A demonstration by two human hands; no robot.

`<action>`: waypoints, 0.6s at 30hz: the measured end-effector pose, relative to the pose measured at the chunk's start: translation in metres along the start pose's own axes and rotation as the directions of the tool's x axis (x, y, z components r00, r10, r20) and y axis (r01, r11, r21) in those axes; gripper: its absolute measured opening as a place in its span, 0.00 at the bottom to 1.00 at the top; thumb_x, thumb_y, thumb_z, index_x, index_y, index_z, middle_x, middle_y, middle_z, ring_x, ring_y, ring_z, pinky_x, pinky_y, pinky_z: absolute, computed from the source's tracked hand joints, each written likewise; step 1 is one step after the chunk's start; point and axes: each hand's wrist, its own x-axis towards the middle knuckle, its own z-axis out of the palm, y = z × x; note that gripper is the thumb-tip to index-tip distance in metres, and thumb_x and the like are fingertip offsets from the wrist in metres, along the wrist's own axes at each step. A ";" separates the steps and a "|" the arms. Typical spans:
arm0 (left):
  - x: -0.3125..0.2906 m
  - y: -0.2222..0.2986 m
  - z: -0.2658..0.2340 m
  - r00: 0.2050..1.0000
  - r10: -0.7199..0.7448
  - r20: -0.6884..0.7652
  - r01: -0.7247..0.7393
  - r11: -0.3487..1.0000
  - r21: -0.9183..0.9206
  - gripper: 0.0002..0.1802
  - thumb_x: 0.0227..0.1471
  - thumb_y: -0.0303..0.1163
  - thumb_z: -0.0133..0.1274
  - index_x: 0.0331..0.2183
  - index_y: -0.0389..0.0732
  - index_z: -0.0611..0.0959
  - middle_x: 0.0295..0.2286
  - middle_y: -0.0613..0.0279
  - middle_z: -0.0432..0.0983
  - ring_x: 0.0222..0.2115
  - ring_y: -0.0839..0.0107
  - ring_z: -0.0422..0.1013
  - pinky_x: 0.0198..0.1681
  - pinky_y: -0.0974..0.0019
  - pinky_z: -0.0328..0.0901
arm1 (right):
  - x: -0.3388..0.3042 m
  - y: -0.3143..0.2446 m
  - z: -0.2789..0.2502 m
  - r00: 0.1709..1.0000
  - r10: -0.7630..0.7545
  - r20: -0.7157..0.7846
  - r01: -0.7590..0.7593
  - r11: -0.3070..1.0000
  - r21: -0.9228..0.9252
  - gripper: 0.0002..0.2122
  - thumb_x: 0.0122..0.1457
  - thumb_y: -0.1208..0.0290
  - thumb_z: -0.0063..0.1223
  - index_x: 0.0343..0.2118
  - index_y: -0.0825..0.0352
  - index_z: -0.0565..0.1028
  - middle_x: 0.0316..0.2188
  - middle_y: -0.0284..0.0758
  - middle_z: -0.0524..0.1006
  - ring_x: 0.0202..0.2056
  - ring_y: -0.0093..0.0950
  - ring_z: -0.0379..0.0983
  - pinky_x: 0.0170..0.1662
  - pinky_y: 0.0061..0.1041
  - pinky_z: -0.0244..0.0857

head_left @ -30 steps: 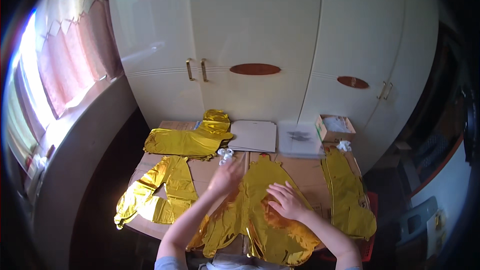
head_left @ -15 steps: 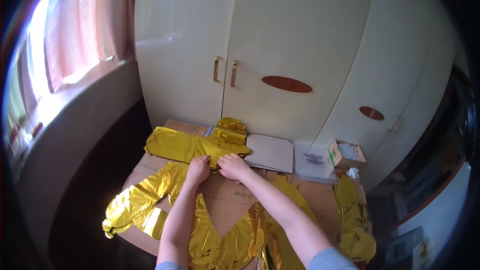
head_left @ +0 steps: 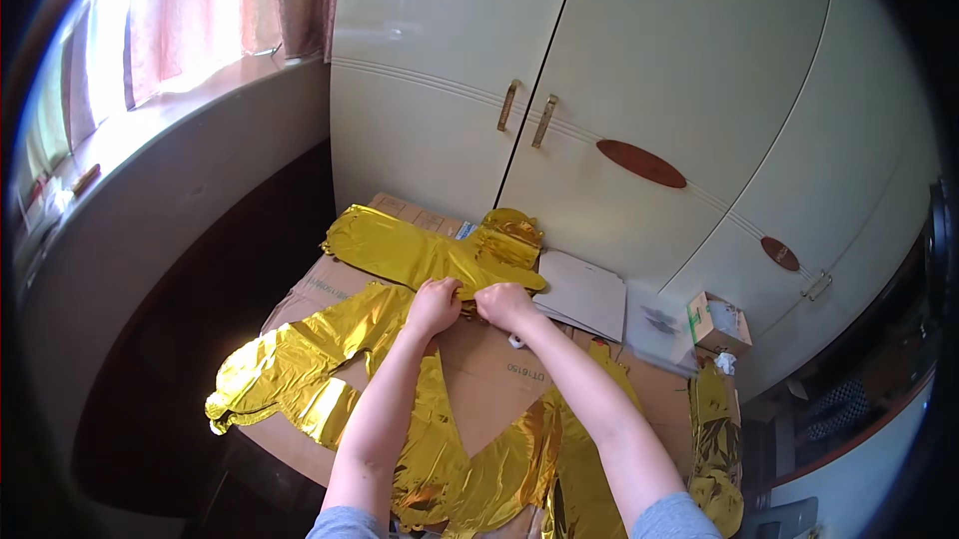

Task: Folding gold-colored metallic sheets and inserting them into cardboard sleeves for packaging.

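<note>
A flat gold foil balloon (head_left: 400, 251) lies along the far side of the cardboard-covered table (head_left: 489, 379). My left hand (head_left: 437, 306) is closed on its near edge. Close beside it, my right hand (head_left: 506, 305) is curled into a fist on the same edge, the fingertips hidden. A small white bit (head_left: 516, 342) shows just below my right hand. Under my forearms spreads a larger crinkled gold foil balloon (head_left: 470, 484), with a shiny lobe (head_left: 250, 379) reaching toward the left table edge.
Grey-white sheets (head_left: 584, 291) lie right of the foil, then a clear plastic bag (head_left: 661, 329) and a small open box (head_left: 717, 323). More folded gold foil (head_left: 711, 419) rests at the right table edge. A cream wardrobe (head_left: 440, 149) stands behind; a curtained window (head_left: 200, 19) is at left.
The view has shifted, so the table and wardrobe sit differently in the picture. Both hands stay at the balloon's near edge, their fingers now curled more tightly into fists.
</note>
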 end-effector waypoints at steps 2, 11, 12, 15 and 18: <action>0.001 0.002 -0.002 1.000 -0.016 0.004 0.016 1.000 -0.008 0.14 0.47 0.30 0.49 0.36 0.38 0.82 0.33 0.50 0.80 0.38 0.53 0.75 0.55 0.50 0.62 | 0.002 0.004 -0.005 0.998 0.063 -0.003 -0.063 0.993 0.104 0.08 0.55 0.62 0.52 0.29 0.58 0.80 0.27 0.35 0.81 0.31 0.37 0.78 0.35 0.36 0.73; -0.002 -0.002 0.003 0.996 -0.029 -0.083 0.035 0.997 0.071 0.10 0.50 0.36 0.53 0.29 0.41 0.84 0.25 0.51 0.80 0.29 0.51 0.76 0.49 0.52 0.67 | 0.008 0.003 -0.029 0.965 0.262 -0.026 -0.231 0.890 0.394 0.11 0.51 0.55 0.61 0.29 0.57 0.82 0.28 0.37 0.81 0.32 0.38 0.78 0.37 0.37 0.71; -0.003 0.003 0.001 0.996 -0.035 -0.079 0.041 0.997 0.073 0.10 0.50 0.36 0.53 0.29 0.42 0.84 0.25 0.50 0.80 0.29 0.51 0.76 0.48 0.52 0.67 | 0.006 0.003 -0.031 0.962 0.274 -0.017 -0.242 0.877 0.416 0.10 0.52 0.57 0.60 0.31 0.58 0.81 0.29 0.38 0.81 0.33 0.38 0.78 0.38 0.37 0.71; -0.002 0.002 0.003 0.993 -0.064 -0.103 0.072 0.995 0.074 0.09 0.50 0.36 0.53 0.28 0.43 0.84 0.24 0.50 0.79 0.29 0.50 0.76 0.46 0.52 0.68 | 0.008 0.012 -0.019 0.961 0.276 0.003 -0.244 0.845 0.476 0.09 0.53 0.61 0.60 0.33 0.60 0.81 0.28 0.38 0.81 0.31 0.35 0.78 0.37 0.34 0.70; -0.001 -0.002 0.004 0.990 -0.068 -0.122 0.079 0.993 0.088 0.09 0.50 0.36 0.53 0.28 0.43 0.85 0.23 0.50 0.79 0.28 0.50 0.76 0.46 0.52 0.68 | 0.009 0.013 -0.017 0.957 0.289 0.022 -0.256 0.809 0.529 0.07 0.51 0.67 0.61 0.33 0.61 0.80 0.28 0.37 0.81 0.32 0.34 0.79 0.37 0.33 0.70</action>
